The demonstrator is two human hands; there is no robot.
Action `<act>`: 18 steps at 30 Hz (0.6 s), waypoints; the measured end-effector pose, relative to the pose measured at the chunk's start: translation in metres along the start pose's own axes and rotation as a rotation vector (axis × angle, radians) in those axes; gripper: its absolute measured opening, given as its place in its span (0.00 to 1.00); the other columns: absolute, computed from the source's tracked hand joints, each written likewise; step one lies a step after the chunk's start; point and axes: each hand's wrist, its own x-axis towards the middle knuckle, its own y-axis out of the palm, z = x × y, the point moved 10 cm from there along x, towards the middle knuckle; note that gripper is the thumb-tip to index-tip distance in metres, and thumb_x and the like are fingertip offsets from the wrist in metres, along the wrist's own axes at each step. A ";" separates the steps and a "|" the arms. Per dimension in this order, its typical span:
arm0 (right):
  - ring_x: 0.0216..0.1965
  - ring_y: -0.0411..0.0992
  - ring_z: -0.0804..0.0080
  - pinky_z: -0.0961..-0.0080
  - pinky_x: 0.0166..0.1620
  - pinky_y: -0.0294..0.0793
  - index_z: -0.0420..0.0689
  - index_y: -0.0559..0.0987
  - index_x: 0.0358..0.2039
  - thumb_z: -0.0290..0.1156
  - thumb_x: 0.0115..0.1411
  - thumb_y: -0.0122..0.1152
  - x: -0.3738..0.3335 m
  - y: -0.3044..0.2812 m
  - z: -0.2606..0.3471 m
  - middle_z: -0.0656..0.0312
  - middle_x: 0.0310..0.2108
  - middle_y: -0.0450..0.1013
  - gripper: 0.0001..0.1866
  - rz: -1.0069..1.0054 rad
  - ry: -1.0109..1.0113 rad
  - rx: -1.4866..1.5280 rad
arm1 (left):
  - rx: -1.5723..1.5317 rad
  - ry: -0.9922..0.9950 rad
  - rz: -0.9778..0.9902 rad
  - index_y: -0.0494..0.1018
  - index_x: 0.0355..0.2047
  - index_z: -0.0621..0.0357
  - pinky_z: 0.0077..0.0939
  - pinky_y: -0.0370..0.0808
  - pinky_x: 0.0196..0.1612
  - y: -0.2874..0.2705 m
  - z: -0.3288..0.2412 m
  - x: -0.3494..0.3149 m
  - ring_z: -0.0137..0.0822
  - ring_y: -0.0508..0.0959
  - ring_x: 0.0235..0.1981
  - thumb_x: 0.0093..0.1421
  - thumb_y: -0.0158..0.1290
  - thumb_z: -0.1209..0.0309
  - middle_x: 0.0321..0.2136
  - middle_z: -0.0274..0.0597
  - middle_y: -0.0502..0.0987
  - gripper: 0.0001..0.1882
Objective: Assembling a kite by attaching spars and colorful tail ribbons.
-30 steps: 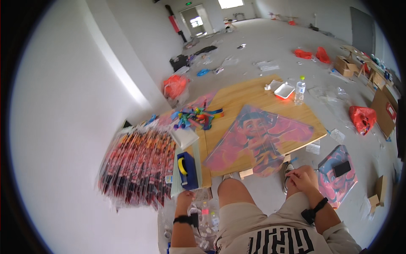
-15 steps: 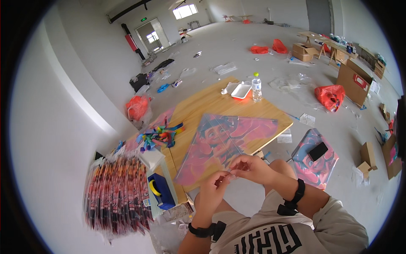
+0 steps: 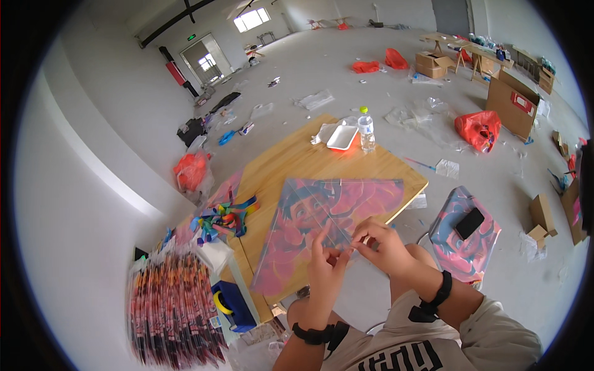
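A kite (image 3: 309, 213), pink and blue with a printed cartoon face and thin rods, lies flat on the wooden table (image 3: 278, 154). At its near edge, where the middle rod ends, my two hands meet fingertip to fingertip. My left hand (image 3: 328, 266) pinches with its thumb, its index finger pointing up over the kite. My right hand (image 3: 382, 245) is closed in a pinch against it. Whatever the fingertips hold is too small to make out. Both wrists wear black straps.
Rainbow ribbons (image 3: 223, 217) lie left on the table, near a blue tape dispenser (image 3: 235, 306) and a stack of wrapped kites (image 3: 176, 309). A bottle (image 3: 366, 133) and white tray (image 3: 342, 137) stand at the far edge. Rightward, a phone (image 3: 469, 223) rests on a printed stool-like pad (image 3: 455, 250).
Both hands have moved slightly up and right, nearer the kite. My left index finger has straightened upward. The view has shifted a little.
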 end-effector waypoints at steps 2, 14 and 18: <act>0.35 0.78 0.75 0.78 0.36 0.77 0.41 0.80 0.39 0.20 0.62 0.67 0.019 -0.013 -0.016 0.63 0.37 0.78 0.06 -0.020 0.059 0.006 | 0.007 0.029 0.007 0.74 0.47 0.63 0.18 0.70 0.29 0.010 0.001 0.026 0.20 0.74 0.24 0.66 0.63 0.71 0.24 0.32 0.78 0.13; 0.32 0.79 0.74 0.75 0.37 0.79 0.38 0.81 0.36 0.21 0.60 0.67 0.174 -0.067 -0.122 0.62 0.29 0.79 0.05 -0.094 0.158 -0.016 | -0.300 -0.170 0.193 0.75 0.38 0.62 0.15 0.68 0.33 0.087 0.072 0.205 0.19 0.71 0.30 0.67 0.63 0.69 0.30 0.30 0.76 0.10; 0.32 0.77 0.76 0.76 0.38 0.78 0.37 0.81 0.41 0.21 0.59 0.68 0.192 -0.047 -0.222 0.62 0.30 0.79 0.09 -0.066 0.276 -0.011 | -0.322 -0.320 0.057 0.69 0.48 0.59 0.17 0.67 0.33 0.110 0.156 0.225 0.20 0.71 0.29 0.65 0.65 0.69 0.31 0.31 0.75 0.17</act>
